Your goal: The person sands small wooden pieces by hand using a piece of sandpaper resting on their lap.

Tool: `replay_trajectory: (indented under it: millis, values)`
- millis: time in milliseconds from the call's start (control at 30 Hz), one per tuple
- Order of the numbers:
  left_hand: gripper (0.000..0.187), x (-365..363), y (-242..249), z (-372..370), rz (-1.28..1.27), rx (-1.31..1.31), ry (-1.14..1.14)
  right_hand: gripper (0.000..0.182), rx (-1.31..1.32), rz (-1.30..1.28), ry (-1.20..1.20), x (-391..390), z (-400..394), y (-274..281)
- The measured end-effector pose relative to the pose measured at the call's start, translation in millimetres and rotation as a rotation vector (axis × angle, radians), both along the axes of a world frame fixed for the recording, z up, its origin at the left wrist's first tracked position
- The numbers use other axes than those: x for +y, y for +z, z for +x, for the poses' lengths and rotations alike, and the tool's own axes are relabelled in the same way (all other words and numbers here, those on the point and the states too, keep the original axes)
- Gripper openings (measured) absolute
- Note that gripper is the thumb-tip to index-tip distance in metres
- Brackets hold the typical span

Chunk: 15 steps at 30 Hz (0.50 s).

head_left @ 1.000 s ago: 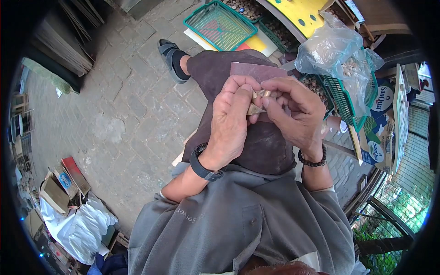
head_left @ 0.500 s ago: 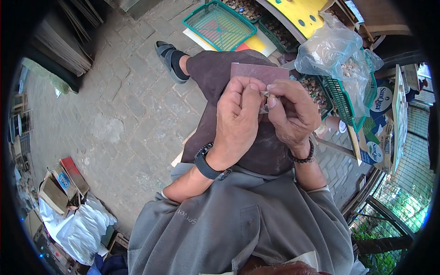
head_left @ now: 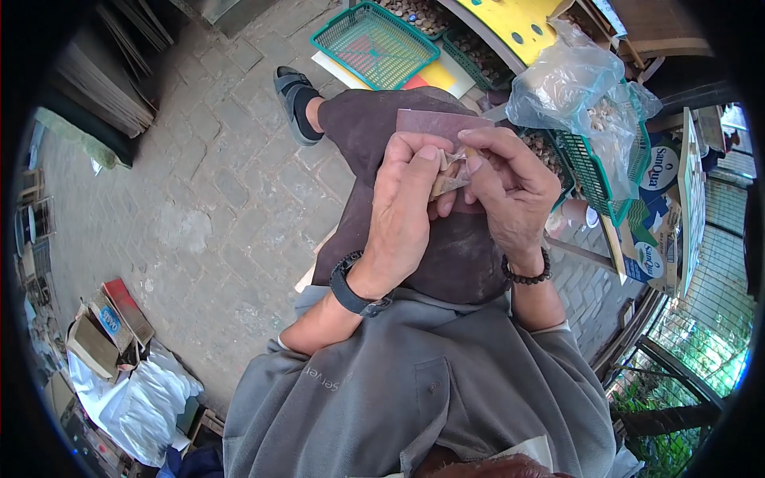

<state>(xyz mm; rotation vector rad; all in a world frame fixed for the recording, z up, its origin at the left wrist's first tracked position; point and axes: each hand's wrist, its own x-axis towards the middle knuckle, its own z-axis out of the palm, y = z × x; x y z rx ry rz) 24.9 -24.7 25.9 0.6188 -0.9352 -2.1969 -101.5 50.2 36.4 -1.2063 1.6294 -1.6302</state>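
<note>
Over my lap, my left hand [head_left: 405, 215] is closed, pinching a small creased tan-and-grey scrap [head_left: 451, 177] that looks like worn paper. My right hand [head_left: 518, 191] meets it from the other side, thumb and forefinger pressed together on a small yellowish piece [head_left: 470, 153] at the scrap's edge. Fingers hide most of that piece, and I cannot tell what it is. Just beyond the fingertips, a flat maroon sheet [head_left: 434, 121] like sandpaper rests on my dark-trousered thigh [head_left: 358, 119].
A shallow green basket [head_left: 378, 44] lies at the front. To the right, clear plastic bags [head_left: 570, 84] sit over a deeper green basket [head_left: 613, 179] of small pieces. Printed cartons [head_left: 657, 211] stand beside it. Boxes [head_left: 111, 327] and white sacking [head_left: 139, 398] lie at left on the paving.
My fingertips have parted slightly and the left hand has turned, so more of the creased scrap shows between them. The view has shifted a little.
</note>
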Motion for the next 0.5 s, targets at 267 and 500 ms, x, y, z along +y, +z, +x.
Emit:
replay_trajectory:
  millis: [267, 500]
  values:
    - [0.017, 1, -2, 2, 0.078, 0.032, 0.004, 0.025, -0.326, -0.151, 0.125, -4, -4, 5]
    - [0.014, 3, -2, -4, 0.049, 0.022, 0.045, 0.025, 0.291, -0.166, 0.162, 3, -17, 12]
